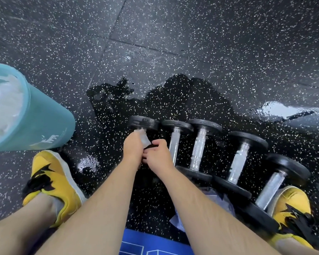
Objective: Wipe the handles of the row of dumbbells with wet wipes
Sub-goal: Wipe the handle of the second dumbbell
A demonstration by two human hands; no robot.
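A teal bin (44, 126) with a white liner stands at left, and yellow shoes (53, 181) flank five dumbbells (199, 148) lying in a puddle (173, 100) on speckled rubber floor. The hands hide most of the leftmost dumbbell (144, 122). The left hand (133, 148) grips a wet wipe (143, 138) against its handle. The right hand (158, 155) curls just beside it, possibly on the handle; I cannot tell what it holds.
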